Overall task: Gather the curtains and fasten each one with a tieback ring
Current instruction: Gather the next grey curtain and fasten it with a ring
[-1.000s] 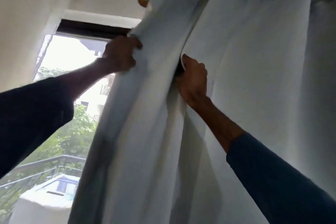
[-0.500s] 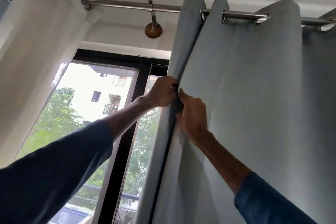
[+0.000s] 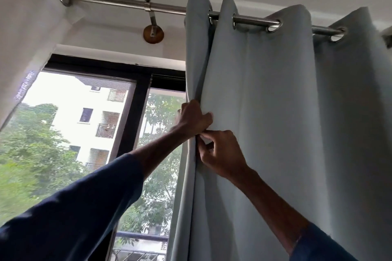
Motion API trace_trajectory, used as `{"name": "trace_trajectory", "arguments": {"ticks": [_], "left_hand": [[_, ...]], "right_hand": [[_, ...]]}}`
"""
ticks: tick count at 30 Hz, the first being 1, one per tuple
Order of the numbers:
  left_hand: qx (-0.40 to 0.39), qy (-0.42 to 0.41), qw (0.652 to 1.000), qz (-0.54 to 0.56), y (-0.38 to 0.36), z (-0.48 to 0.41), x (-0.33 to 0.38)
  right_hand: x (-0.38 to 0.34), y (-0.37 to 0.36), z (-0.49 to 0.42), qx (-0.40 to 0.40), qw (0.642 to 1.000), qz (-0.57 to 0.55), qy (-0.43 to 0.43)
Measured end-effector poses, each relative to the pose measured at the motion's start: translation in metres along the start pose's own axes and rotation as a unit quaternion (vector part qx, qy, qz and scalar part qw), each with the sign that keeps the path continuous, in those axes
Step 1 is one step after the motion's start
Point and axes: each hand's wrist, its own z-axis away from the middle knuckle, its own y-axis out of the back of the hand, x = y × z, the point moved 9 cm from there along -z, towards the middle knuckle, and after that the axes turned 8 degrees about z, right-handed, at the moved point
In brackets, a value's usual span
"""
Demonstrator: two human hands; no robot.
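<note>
Pale grey-blue fabric curtain [image 3: 275, 112]: hung on the brushed steel curtain rod [image 3: 118, 3] by metal eyelets [image 3: 274, 25], it fills the span below the rod's right portion in broad pleats, with the leading folds drawn close together. Black-framed glass window [image 3: 135, 112]: exposed below the rod's left portion. The rod itself runs under the ceiling, its left end fixed at the wall. Left hand [image 3: 194, 117]: well below the rod, fingers curled round the curtain's leading fold. Right hand [image 3: 220, 154]: just under the left hand and touching it, thumb and forefinger pinching the same fold, remaining fingers curled. Round wooden bracket base [image 3: 153, 34]: just below the rod, left of the curtain.
</note>
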Motion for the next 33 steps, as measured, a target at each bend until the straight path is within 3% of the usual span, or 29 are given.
{"name": "trace_trajectory", "arguments": {"ticks": [3,6,8,10,13,15,20,24,27,30,33], "left_hand": [[0.008,-0.007,1.0,-0.023,-0.008,-0.001,-0.002],[0.022,-0.019,0.999,-0.02,-0.013,-0.001,-0.004],[0.031,-0.029,0.999,-0.023,-0.014,-0.002,-0.006],[0.035,-0.037,0.998,-0.023,-0.014,-0.002,-0.006],[0.039,-0.045,0.998,-0.027,-0.015,-0.003,-0.007],[0.04,-0.052,0.997,-0.029,-0.015,-0.003,-0.006],[0.042,-0.061,0.997,-0.035,-0.01,-0.003,-0.009],[-0.001,-0.078,0.995,-0.057,-0.013,-0.007,-0.005],[-0.031,-0.066,0.995,-0.07,-0.014,-0.011,-0.001],[-0.041,-0.057,0.996,-0.058,-0.008,-0.009,0.003],[-0.051,-0.062,0.996,-0.039,-0.001,-0.004,0.005]], "right_hand": [[0.031,0.023,-0.001,0.004,0.998,-0.047,-0.034],[0.081,0.091,0.004,0.196,0.974,0.062,-0.099],[0.12,0.13,0.01,0.262,0.934,0.165,-0.179],[0.162,0.151,0.014,0.256,0.909,0.211,-0.253],[0.203,0.14,0.013,0.152,0.91,0.204,-0.327],[0.208,0.125,0.008,0.101,0.918,0.214,-0.32],[0.196,0.109,-0.011,0.08,0.933,0.201,-0.289],[0.149,0.076,-0.043,0.027,0.931,0.278,-0.235],[0.092,0.044,-0.072,0.01,0.961,0.219,-0.171],[0.028,0.028,-0.089,0.049,0.978,0.179,-0.093],[0.013,0.032,-0.092,0.09,0.985,0.127,-0.072]]}}
